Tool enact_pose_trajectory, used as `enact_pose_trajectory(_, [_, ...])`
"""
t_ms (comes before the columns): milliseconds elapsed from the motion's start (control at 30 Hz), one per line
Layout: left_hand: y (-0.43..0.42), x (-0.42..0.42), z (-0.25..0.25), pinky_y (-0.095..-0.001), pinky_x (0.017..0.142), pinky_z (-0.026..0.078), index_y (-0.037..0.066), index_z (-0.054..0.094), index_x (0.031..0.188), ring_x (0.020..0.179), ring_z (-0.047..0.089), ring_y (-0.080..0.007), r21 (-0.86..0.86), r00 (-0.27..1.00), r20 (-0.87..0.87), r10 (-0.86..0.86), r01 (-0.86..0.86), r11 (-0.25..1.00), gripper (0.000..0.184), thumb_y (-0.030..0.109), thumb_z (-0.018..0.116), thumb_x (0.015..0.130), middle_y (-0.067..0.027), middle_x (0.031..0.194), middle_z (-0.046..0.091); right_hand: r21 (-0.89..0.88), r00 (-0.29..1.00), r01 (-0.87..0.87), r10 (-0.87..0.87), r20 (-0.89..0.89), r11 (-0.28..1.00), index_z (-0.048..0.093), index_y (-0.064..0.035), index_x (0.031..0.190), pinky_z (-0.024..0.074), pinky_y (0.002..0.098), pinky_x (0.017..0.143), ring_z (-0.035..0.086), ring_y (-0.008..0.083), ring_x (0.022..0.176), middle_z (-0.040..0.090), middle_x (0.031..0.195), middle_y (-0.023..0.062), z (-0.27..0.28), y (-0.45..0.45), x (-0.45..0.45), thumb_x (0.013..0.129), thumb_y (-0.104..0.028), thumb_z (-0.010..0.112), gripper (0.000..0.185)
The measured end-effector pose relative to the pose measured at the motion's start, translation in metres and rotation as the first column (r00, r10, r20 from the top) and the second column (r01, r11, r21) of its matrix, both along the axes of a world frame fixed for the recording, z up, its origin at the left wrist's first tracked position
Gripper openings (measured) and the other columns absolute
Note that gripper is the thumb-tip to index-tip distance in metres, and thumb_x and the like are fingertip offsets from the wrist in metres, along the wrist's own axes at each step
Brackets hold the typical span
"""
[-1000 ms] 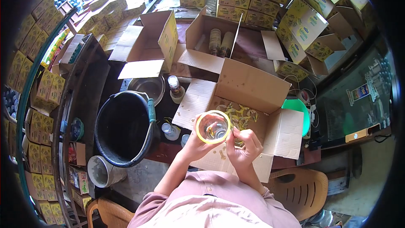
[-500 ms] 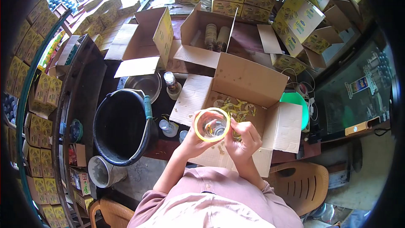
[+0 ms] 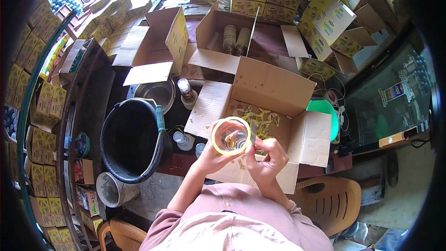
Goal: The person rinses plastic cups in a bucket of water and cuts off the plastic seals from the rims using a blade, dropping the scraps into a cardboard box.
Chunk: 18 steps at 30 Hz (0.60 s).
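Note:
My left hand (image 3: 212,159) is wrapped round the side of a clear jar (image 3: 232,140) with a yellow rim (image 3: 215,135), its mouth tilted up toward me. My right hand (image 3: 266,161) is closed in a pinch at the jar's right side, close to the rim. A thin grey blade-like piece (image 3: 253,131) sticks up from its fingertips; its lower part is hidden. Beneath both hands stands an open cardboard box (image 3: 274,81), with yellow and pale scraps (image 3: 265,120) on its bottom.
Left of the box are a large black bucket (image 3: 108,144), a metal basin (image 3: 171,94) and clear jars (image 3: 182,140). A green bowl (image 3: 325,108) sits to the right. Open cartons (image 3: 158,46) stand behind. A brown plastic chair (image 3: 332,202) is at my right.
The jar has turned slightly in my left hand and shifted a little left. My right hand has dropped a bit from the rim, and the grey blade-like piece now shows.

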<state>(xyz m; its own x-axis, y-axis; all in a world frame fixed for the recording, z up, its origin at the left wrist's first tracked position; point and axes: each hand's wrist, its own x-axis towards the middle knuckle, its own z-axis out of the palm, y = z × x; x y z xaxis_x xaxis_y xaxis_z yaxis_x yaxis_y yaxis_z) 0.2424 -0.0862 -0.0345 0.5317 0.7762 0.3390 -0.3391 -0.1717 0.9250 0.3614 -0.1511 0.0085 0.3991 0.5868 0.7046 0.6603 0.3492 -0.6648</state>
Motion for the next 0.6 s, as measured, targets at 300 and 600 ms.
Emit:
enact_pose_trajectory(300, [0.003, -0.009, -0.006, -0.0359, 0.096, 0.037, 0.004, 0.029, 0.125, 0.114, 0.042, -0.025, 0.291, 0.974, -0.21, 0.079, -0.015, 0.957, 0.075, 0.007, 0.076, 0.066, -0.0122, 0.119, 0.04, 0.021, 0.996, 0.021, -0.023, 0.086, 1.0, 0.059, -0.0034, 0.072, 0.0452, 0.0243, 0.05, 0.059, 0.0168, 0.055, 0.06, 0.066, 0.0083, 0.0, 0.005, 0.004, 0.062, 0.005, 0.071, 0.018])
enact_pose_trajectory(600, [0.004, -0.007, 0.0, -0.0357, 0.096, 0.036, 0.006, 0.031, 0.124, 0.113, 0.042, -0.0248, 0.216, 0.991, -0.131, 0.031, -0.002, 0.977, 0.074, 0.009, 0.076, 0.065, -0.0117, 0.118, 0.042, 0.005, 0.999, -0.024, 0.024, -0.048, 1.0, 0.058, -0.002, 0.074, 0.0385, 0.0217, 0.046, 0.054, 0.0118, 0.054, 0.057, 0.065, 0.0066, -0.006, -0.001, 0.007, 0.065, 0.005, 0.069, 0.016])
